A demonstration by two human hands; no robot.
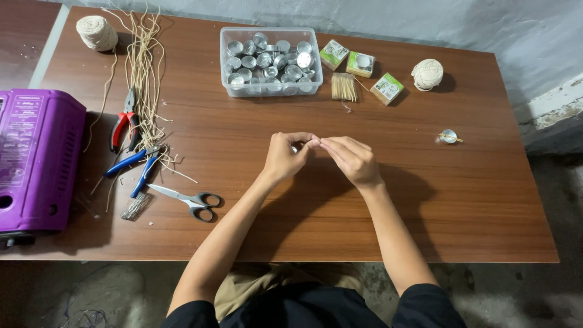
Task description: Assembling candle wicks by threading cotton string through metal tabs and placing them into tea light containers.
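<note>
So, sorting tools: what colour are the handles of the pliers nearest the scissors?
Blue, clearest in the head view.

1. A tub point(271, 61) of small metal cups stood on the counter point(473, 200) near the middle of the far edge.
2. Three small boxes point(361, 64) and a bundle of sticks point(344, 87) lay just right of the tub.
3. One ball of string point(427, 74) sat further right, another ball point(97, 33) at the far left corner.
4. Cut strands point(144, 67) ran from the far edge towards the pliers point(124, 126), the cutters point(136, 167) and the scissors point(187, 199) on the left side.
5. An appliance point(37, 159) overhung the left edge.
6. The left hand point(284, 157) and right hand point(352, 159) met over the centre.
7. A single cup point(449, 136) lay near the right edge.
</note>
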